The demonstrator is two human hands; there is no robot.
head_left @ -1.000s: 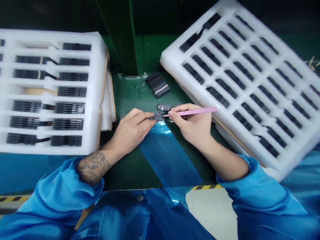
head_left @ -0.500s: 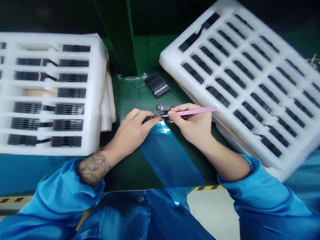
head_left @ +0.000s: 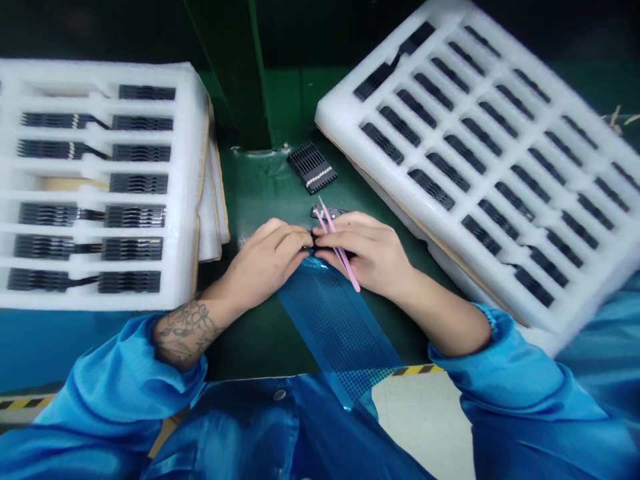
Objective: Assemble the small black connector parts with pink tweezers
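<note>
My left hand (head_left: 267, 260) is closed, pinching one end of a small black part (head_left: 312, 240) that my fingers mostly hide. Opposite it, the fingertips of my right hand (head_left: 375, 255) are closed at the part's other end. Pink tweezers (head_left: 342, 259) lie across the right hand, tucked between its fingers, with their tips pointing away from me. Just behind the fingers, a flat black part (head_left: 327, 213) rests on the green table, partly covered by the right hand. Farther back lies a row of slim black pieces (head_left: 313, 167) set side by side, crossed by a pale stripe.
At the left stands a stack of white foam trays (head_left: 183, 200) with black parts in slots. An angled white foam tray (head_left: 345, 107) full of black parts rises at the right. A perforated blue sheet (head_left: 345, 327) runs from beneath my hands over the table's front edge.
The pink tweezers have swung from lying sideways at the part to slanting across my right hand. The right fingertips have moved left onto the small black part, meeting the left hand.
</note>
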